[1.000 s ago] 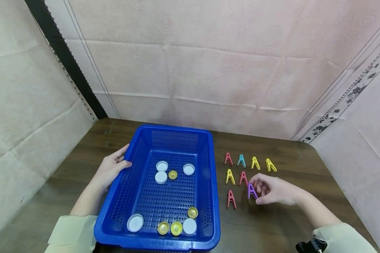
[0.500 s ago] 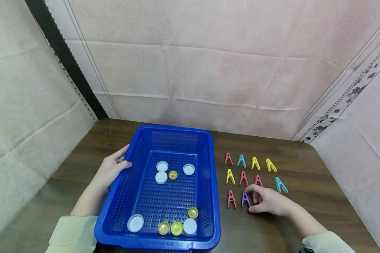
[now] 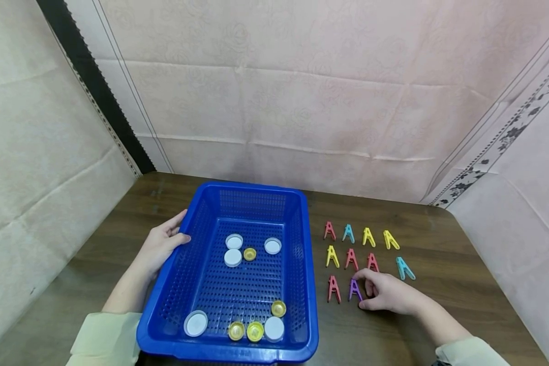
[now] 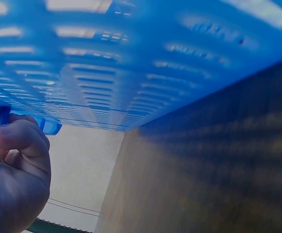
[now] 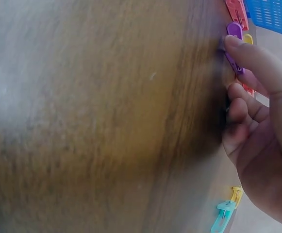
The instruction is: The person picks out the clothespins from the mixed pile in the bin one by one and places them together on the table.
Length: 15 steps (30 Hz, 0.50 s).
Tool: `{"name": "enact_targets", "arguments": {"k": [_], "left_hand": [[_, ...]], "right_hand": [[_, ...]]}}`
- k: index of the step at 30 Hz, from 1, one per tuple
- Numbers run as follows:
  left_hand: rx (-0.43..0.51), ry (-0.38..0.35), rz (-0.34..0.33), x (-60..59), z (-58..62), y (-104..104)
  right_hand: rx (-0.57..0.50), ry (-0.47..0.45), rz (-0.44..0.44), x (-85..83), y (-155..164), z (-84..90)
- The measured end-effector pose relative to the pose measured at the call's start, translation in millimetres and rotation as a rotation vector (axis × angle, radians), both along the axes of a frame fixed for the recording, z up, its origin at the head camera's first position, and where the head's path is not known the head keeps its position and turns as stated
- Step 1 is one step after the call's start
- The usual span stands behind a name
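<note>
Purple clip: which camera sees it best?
The head view. There the whole purple clip lies on the table, beside a red clip, with the right hand pinching it. The right wrist view shows it small, at the frame's top edge, partly behind a fingertip. The left wrist view shows none of it.

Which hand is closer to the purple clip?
Right. The right hand pinches the purple clip on the table. The left hand grips the basket rim, far on the other side.
</note>
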<state>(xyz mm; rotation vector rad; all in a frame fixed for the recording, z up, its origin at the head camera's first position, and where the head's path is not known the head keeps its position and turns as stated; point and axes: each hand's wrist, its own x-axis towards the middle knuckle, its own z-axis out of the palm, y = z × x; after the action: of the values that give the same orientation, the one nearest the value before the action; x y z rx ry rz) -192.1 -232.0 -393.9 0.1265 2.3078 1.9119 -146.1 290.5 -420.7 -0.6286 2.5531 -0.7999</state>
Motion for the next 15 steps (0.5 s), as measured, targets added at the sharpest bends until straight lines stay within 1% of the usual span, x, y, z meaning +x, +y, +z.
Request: {"name": "enact_targets", "arguments": {"k": [5,8,15], "left_hand": [[-0.006,-0.001,0.006,0.3,-0.1,-0.2],[-0.006,-0.002,0.007,0.4,0.4,-0.3],[-0.009,-0.005,0.002,0.7,1.4,0.4]], "right_hand": [[-0.006,-0.014,-0.005,1.5,1.9,2.9],[-0.013,-0.004,-0.014,2.8,4.6,5.2],[-0.072,0.101,-0.069,4.5,11.0,11.6]]}}
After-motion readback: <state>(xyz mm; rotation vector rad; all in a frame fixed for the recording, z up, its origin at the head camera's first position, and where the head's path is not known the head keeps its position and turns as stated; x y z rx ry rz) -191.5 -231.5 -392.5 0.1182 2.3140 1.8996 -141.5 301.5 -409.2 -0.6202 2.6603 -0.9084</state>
